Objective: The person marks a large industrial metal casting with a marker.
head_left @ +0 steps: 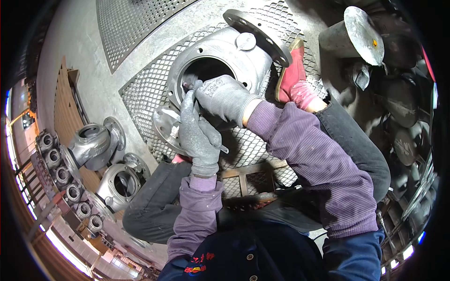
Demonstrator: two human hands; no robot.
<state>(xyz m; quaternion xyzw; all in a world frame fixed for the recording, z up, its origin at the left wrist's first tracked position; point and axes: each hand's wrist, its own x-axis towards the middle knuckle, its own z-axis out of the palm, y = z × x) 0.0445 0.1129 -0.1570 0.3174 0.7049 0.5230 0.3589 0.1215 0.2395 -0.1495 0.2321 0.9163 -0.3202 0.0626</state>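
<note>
A large grey cast metal valve body [255,63] lies on the mesh floor, its round opening facing me. My right hand [225,97], in a grey knit glove, is closed at the rim of that opening. Beside it, lower and to the left, my left hand [199,143] is also gloved and closed. Between them runs a slim tool mostly hidden by the gloves. A small metal end [224,149] sticks out beside my left palm, and the other end points into the opening. I cannot make out the tool's kind. A dark flange [258,35] stands at the casting's far side.
Several similar castings [93,145] stand at the left, with a row of smaller ones [72,192] beyond. A perforated metal sheet [136,28] lies at the far left. A metal cylinder [335,40] with a round plate stands at far right. My red shoe [293,75] is beside the casting.
</note>
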